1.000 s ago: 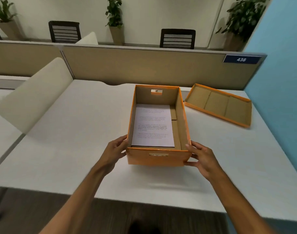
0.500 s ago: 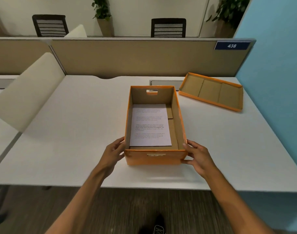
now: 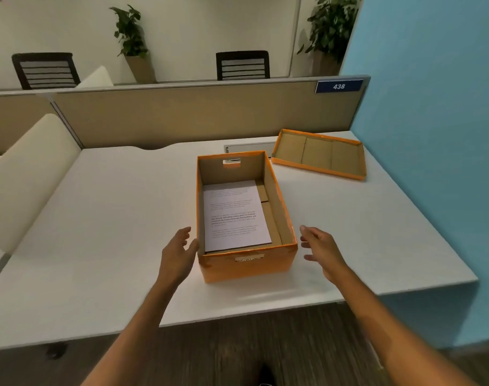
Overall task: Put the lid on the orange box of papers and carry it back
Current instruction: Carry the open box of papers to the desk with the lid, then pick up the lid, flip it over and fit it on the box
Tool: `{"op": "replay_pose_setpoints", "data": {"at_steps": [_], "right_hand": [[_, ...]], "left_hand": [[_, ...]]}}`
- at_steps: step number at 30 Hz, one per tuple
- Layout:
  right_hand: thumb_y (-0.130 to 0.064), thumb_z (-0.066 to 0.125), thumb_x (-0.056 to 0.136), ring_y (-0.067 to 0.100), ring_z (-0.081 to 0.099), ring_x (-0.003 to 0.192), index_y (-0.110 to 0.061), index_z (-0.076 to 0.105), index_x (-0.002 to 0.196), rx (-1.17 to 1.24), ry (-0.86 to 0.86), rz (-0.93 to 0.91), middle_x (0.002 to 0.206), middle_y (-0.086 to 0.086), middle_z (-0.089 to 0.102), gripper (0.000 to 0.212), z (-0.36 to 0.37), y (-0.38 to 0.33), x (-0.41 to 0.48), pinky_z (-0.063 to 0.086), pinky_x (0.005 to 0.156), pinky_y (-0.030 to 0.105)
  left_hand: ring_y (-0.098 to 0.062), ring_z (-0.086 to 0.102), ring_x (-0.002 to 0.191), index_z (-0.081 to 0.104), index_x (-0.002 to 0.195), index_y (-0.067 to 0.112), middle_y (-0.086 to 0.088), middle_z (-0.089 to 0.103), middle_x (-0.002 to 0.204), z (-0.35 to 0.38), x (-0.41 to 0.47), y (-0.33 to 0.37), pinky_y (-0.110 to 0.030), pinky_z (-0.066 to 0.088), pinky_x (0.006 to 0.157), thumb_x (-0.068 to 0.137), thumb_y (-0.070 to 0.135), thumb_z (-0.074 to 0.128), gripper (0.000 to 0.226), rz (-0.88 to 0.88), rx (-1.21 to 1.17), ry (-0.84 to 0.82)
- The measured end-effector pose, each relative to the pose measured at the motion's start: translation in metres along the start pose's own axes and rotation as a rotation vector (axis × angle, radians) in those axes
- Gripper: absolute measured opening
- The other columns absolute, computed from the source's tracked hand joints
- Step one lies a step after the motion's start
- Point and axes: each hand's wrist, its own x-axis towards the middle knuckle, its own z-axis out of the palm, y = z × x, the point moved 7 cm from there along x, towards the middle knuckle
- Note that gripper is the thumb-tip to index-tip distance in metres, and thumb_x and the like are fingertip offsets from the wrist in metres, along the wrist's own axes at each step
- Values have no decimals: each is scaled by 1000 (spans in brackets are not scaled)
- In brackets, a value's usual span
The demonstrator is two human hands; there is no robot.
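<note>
An orange box (image 3: pixel 248 264) stands open on the white desk (image 3: pixel 112 218), with a printed sheet of paper (image 3: pixel 235 215) lying flat inside. Its orange lid (image 3: pixel 319 154) lies upside down at the desk's far right, brown inside facing up. My left hand (image 3: pixel 177 253) hovers at the box's near left corner, fingers spread, thumb close to or just touching the wall. To the right of the box, my right hand (image 3: pixel 321 247) is open and a short gap away from it. Neither hand holds anything.
A beige partition (image 3: pixel 198 115) with a blue "438" sign (image 3: pixel 338 86) runs along the desk's back. A blue wall (image 3: pixel 432 135) bounds the right side. A cream chair back (image 3: pixel 23 174) stands at the left. Two dark chairs and potted plants stand beyond the partition.
Both hands have come off the box's near corners; the right hand has moved out to the right. The box rests on the desk and my view has shifted.
</note>
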Motion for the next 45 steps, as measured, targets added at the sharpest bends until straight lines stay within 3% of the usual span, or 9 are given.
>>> {"op": "replay_pose_setpoints", "data": {"at_steps": [4,10,13,19,23,30,36,40,45], "right_hand": [[-44,58,94,19,64,104,-27,65,109,-38,48,-65,106,-5,67,23,-18,-16,-3,57,86,42],[-38,58,93,20,66,97,-25,70,101,-49,133,-121,100,1,70,19,-50,-36,-4,58,83,44],[-36,59,93,21,67,97,-23,70,98,-37,161,-128,99,4,71,18,-68,-42,4,57,84,46],[-32,59,94,21,68,97,-26,70,93,-16,190,-132,98,2,71,13,-104,-49,41,57,82,43],[-30,59,95,22,68,99,-21,70,99,-29,193,-136,100,2,71,15,-137,-52,83,57,83,42],[-29,59,95,24,68,98,-25,69,98,-50,163,-112,98,1,71,11,-202,-46,178,57,85,45],[-26,61,91,27,68,96,-26,69,93,-85,148,-4,94,-1,70,8,-245,-19,264,57,85,45],[-20,62,89,27,66,98,-20,70,96,-74,204,98,105,6,70,11,-264,-1,317,56,89,46],[-18,63,84,24,65,90,-17,70,104,-54,280,188,100,7,69,21,-278,12,371,55,81,42]], "left_hand": [[-33,48,133,46,143,11,-14,49,148,-1,-3,38,-49,42,106,96,32,56,52,178,97,41],[-31,51,129,54,134,12,-13,54,143,27,-14,108,-51,45,105,96,21,57,39,381,55,18],[-24,49,130,56,132,12,-9,55,141,53,-15,141,-41,40,109,96,19,56,37,485,97,-42],[-22,47,132,55,134,13,-7,53,144,113,5,204,-40,39,109,97,22,55,39,570,127,-163],[-23,47,131,54,136,12,-9,52,144,161,34,245,-39,39,106,96,23,56,41,583,121,-206],[-25,54,125,54,135,11,-11,55,141,262,100,290,-29,42,92,95,24,58,43,417,51,-286],[-24,58,110,50,137,16,-9,59,133,333,146,275,-33,47,82,91,30,61,49,26,-194,-324],[-28,58,115,44,140,14,-13,59,132,377,166,257,-45,49,101,90,26,64,55,-178,-355,-383],[-31,58,118,39,143,10,-15,57,132,426,199,241,-47,48,104,89,22,68,63,-358,-497,-416]]}}
